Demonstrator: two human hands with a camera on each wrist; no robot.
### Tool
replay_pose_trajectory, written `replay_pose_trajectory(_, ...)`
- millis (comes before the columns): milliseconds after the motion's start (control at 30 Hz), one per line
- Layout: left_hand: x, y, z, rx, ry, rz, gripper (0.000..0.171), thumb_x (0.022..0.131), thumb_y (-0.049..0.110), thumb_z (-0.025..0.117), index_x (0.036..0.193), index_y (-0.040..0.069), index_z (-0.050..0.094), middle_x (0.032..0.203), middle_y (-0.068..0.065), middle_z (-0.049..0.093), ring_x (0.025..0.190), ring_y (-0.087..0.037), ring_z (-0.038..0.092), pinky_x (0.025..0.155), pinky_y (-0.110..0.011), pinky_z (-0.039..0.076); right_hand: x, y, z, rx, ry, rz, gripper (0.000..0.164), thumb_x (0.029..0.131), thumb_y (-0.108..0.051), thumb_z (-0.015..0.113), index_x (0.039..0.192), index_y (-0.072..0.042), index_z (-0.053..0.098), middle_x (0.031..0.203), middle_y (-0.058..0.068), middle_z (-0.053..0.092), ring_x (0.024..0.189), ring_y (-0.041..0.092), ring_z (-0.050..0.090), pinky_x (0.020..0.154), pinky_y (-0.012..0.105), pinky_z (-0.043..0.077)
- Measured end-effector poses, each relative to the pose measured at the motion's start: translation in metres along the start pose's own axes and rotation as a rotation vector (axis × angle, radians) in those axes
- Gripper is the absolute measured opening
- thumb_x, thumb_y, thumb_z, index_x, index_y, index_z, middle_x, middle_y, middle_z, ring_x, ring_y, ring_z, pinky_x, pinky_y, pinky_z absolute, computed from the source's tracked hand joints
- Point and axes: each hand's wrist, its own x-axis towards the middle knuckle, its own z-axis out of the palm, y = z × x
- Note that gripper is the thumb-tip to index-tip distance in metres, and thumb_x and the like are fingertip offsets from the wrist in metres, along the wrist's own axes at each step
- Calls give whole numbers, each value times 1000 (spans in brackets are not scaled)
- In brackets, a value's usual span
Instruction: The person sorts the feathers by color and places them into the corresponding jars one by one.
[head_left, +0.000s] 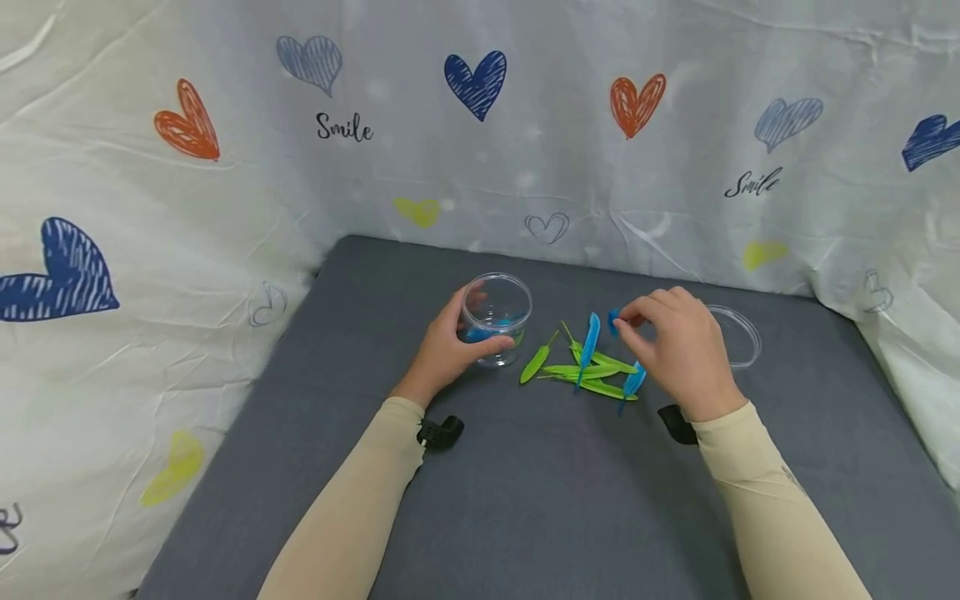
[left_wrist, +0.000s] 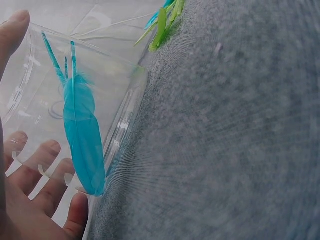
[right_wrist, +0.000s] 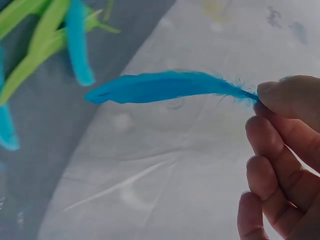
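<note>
My left hand (head_left: 442, 358) is wrapped round a clear round jar (head_left: 498, 307) standing on the table, thumb on the near side and fingers behind it. Blue feathers (left_wrist: 84, 135) lie inside, quills pointing up toward the rim in the left wrist view. Between thumb and index finger, my right hand (head_left: 686, 354) pinches the quill end of a blue feather (right_wrist: 165, 87), held up above the table. Below and left of that hand is a loose pile of green feathers (head_left: 592, 372), with one blue feather (head_left: 591, 333) across it and another blue feather (head_left: 635, 380) at its right.
A clear round lid (head_left: 742, 337) lies behind my right hand, partly hidden by it. Grey cloth (head_left: 525, 500) covers the table. Behind and to the sides hangs a white curtain (head_left: 555, 167) printed with hearts. Each wrist carries a black device (head_left: 442, 432).
</note>
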Motion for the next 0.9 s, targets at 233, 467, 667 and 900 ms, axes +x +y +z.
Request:
replay_pose_trajectory(233, -2, -1, -1, 10, -1, 0, 102, 82, 58, 92, 164, 50, 33, 162, 8, 53, 151, -20, 50, 123, -55, 43, 34, -25, 0, 47, 11, -49, 9, 94, -15, 86, 91, -10, 80, 86, 5, 75, 80, 26, 59, 69, 40, 48)
replay_pose_trajectory(467, 0, 0, 0, 22, -1, 6, 103, 81, 64, 91, 164, 51, 32, 164, 4, 52, 151, -20, 50, 122, -55, 44, 63, -52, 0, 91, 31, -138, 9, 93, -16, 87, 93, -10, 80, 88, 5, 77, 84, 27, 62, 74, 41, 50)
replay_pose_trajectory(667, 0, 0, 1, 14, -15, 0, 103, 81, 65, 89, 165, 49, 31, 165, 3, 51, 151, -24, 51, 122, -55, 45, 76, -69, 6, 127, 31, -163, 9, 94, -18, 86, 94, -11, 80, 91, 5, 77, 87, 27, 63, 77, 42, 52)
replay_pose_trajectory(900, -2, 0, -1, -9, -17, -15, 104, 80, 68, 88, 164, 52, 30, 165, 5, 50, 149, -24, 52, 119, -56, 48, 87, -87, 16, 172, 1, -190, 9, 96, -19, 85, 95, -10, 81, 91, 5, 77, 88, 26, 64, 80, 43, 54)
